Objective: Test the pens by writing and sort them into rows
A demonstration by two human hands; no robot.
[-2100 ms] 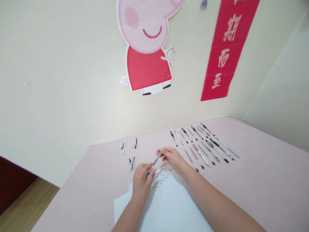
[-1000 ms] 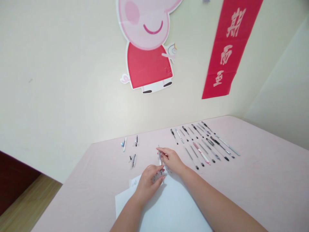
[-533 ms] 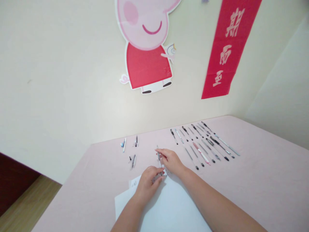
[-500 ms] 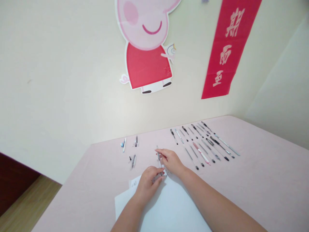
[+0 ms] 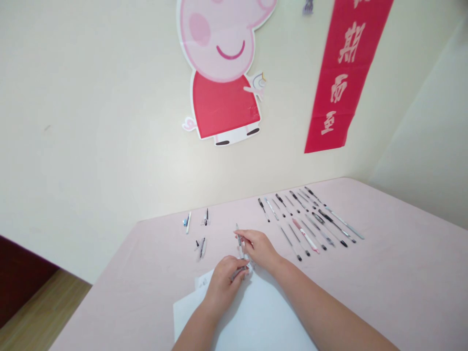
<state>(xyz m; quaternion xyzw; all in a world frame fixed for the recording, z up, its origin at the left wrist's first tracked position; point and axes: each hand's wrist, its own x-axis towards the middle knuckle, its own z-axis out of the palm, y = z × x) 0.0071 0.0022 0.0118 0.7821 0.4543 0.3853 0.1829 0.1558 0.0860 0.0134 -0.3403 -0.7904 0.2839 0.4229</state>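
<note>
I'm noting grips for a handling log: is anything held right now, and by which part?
Yes, a slim pen: the right hand pinches it near its far end, which pokes out past the fingertips; the left hand grips its near end.

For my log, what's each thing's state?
Left hand: gripping slim greyish pen.
Right hand: pinching it farther up.
That slim greyish pen: slanted.
White paper sheets: flat, overlapping.
Pink-and-white pen: lying flat.
White-barrelled pen: lying by blue piece.
Clear pen pieces: lying loose.
Black-and-grey pens: lying in rows.
Red banner: hanging.
Pink pig cutout: on wall.
</note>
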